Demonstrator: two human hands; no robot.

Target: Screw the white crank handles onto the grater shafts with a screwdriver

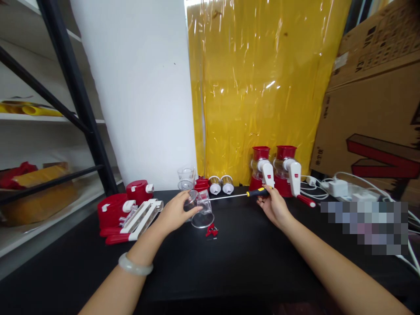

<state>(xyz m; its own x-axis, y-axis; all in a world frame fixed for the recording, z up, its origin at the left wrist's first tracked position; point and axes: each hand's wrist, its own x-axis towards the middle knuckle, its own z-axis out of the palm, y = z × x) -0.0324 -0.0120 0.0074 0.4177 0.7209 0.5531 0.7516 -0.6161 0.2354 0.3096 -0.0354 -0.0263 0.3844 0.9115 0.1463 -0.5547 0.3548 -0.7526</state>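
My left hand (179, 211), with a pale bangle on its wrist, grips a clear plastic housing (202, 218) on the black table. In my right hand (273, 204) is a screwdriver (257, 192) with a black and yellow handle. Its long shaft points left, and the tip reaches the clear housing. Small red parts (211, 230) lie just in front of the housing. Behind it are red plastic pieces (202, 184) and another clear housing (186, 176). Two metal drums (221, 185) with white ends stand to the right of these.
Two assembled red and white graters (274, 170) stand at the back right, near white cables and chargers (337, 188). Red bases (113, 210) and white handles (141, 221) lie at left. A large cardboard box (370, 100) rises at right; a shelf rack (70, 78) stands left.
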